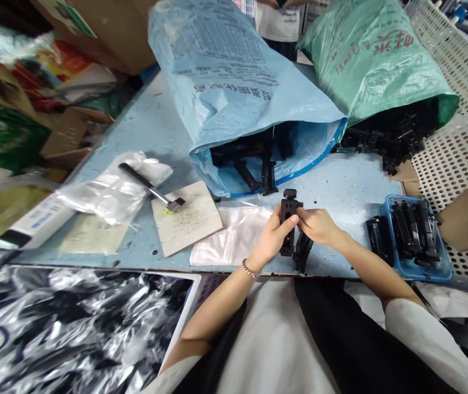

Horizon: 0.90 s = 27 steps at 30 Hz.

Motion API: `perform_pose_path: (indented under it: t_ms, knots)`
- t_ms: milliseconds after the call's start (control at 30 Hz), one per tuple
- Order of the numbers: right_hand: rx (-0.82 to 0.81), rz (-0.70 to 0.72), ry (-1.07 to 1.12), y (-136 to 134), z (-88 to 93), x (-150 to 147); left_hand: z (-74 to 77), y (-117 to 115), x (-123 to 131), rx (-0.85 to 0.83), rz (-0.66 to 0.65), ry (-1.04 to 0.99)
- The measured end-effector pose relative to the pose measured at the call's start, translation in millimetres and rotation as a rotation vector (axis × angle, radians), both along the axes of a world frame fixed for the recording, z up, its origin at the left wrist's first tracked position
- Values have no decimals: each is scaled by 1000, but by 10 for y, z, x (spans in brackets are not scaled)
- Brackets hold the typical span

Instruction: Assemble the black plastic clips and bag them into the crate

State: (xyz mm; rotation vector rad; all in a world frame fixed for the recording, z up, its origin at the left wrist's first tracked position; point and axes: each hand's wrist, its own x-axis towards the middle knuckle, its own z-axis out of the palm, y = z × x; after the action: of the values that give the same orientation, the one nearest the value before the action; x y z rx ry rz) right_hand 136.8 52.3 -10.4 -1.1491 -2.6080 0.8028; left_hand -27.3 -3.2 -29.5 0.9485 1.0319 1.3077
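Observation:
My left hand (272, 238) is closed around an upright black plastic part (288, 210) above the near edge of the blue table (352, 186). My right hand (318, 225) grips the same part from the right side, fingers wrapped over its middle. A second black part (302, 253) hangs below my right hand, touching it; which fingers hold it is hidden. A thin white plastic bag (234, 238) lies flat just left of my hands.
A blue sack (234, 82) and a green sack (373, 60) lie open with several black parts spilling out. A blue tray (416, 268) of black parts sits at right beside a white perforated basket (463, 148). A brush (151, 189), cardboard card (188, 219) and clear bags (106, 191) lie at left.

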Motion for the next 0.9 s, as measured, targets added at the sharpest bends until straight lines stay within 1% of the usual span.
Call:
perform_pose_path:
  t_ms: [33, 100, 167, 233, 267, 300, 400, 433, 467, 500, 533, 600, 667, 700, 733, 767, 800, 833, 867, 900]
  knots:
    - [64, -28, -4, -19, 55, 35, 32, -13, 18, 15, 27, -6]
    - [171, -86, 84, -19, 137, 85, 83, -32, 40, -5, 49, -53]
    - [264, -118, 219, 14, 173, 96, 123, -51, 52, -68, 20, -96]
    - [311, -97, 306, 64, 166, 61, 150, -81, 64, -134, -24, -98]
    - [283, -79, 331, 88, 151, 30, 156, -97, 70, -155, -27, -93]
    - [210, -68, 352, 108, 132, -5, 157, -111, 74, -167, -15, -87]
    - [-136, -92, 425, 99, 78, -88, 132, -120, 46, -177, 62, -92]
    - [-211, -96, 438, 67, 69, -97, 123, -111, 19, -186, 80, -109]
    - [-232, -79, 435, 20, 63, -96, 116, -96, -15, -203, 95, -139]
    - [-194, -35, 415, -38, 60, -87, 115, -77, -54, -222, 113, -179]
    - [-105, 31, 378, -105, 56, -73, 119, -58, -94, -238, 134, -225]
    - [164, 210, 278, -237, 36, -42, 142, -28, -157, -268, 143, -310]
    - [448, 384, 210, -335, -1, -19, 172, -20, -172, -316, 82, -341]
    - [560, 448, 199, -365, -24, -12, 184, -27, -158, -348, 38, -328]
    - [639, 492, 196, -384, -47, -7, 194, -40, -132, -372, 11, -300]
    - [678, 516, 196, -395, -70, -3, 198, -60, -97, -379, 9, -265]
    - [677, 518, 198, -405, -93, -2, 198, -84, -58, -365, 35, -229]
    - [632, 501, 205, -415, -115, -2, 192, -112, -18, -326, 82, -199]
    - [546, 466, 225, -429, -136, -7, 183, -140, 16, -265, 147, -173]
    - [419, 407, 257, -446, -155, -16, 170, -169, 43, -191, 216, -145]
